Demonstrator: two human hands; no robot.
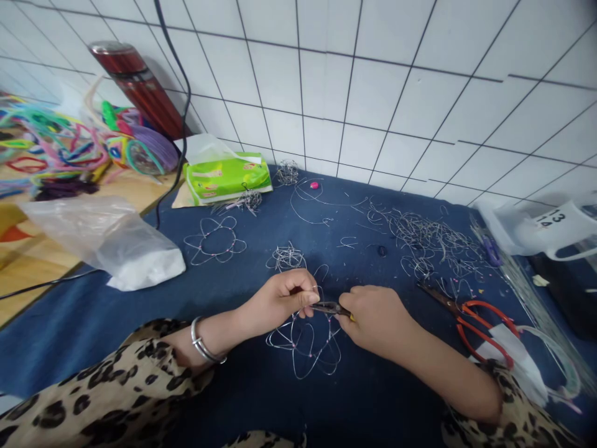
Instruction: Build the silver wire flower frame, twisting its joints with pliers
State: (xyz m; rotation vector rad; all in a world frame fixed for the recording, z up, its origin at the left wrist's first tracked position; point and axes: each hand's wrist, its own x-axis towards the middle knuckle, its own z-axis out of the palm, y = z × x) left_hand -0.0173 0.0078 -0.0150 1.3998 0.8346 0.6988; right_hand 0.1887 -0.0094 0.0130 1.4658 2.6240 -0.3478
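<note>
My left hand [291, 294] pinches the upper edge of a flower-shaped wire frame [311, 356], whose thin looped petals carry small pink beads. My right hand [373, 314] is closed around a pair of pliers [329, 307] with yellow showing at the grip. The jaws of the pliers meet the wire right at my left fingertips; the exact contact point is too small to make out. Just beyond my left hand lies a small bundle of bent wire [288, 256]. A second flower-shaped wire frame [215, 243] rests flat on the dark blue cloth [233, 280] to the left.
Scrap wire [429, 239] spreads across the right, with red-handled scissors [485, 323] near my right forearm. A green tissue pack [228, 177], a plastic bag [140, 249], a red thermos [140, 87] and colourful pipe cleaners [56, 143] stand or lie left. A white jug [555, 227] is far right.
</note>
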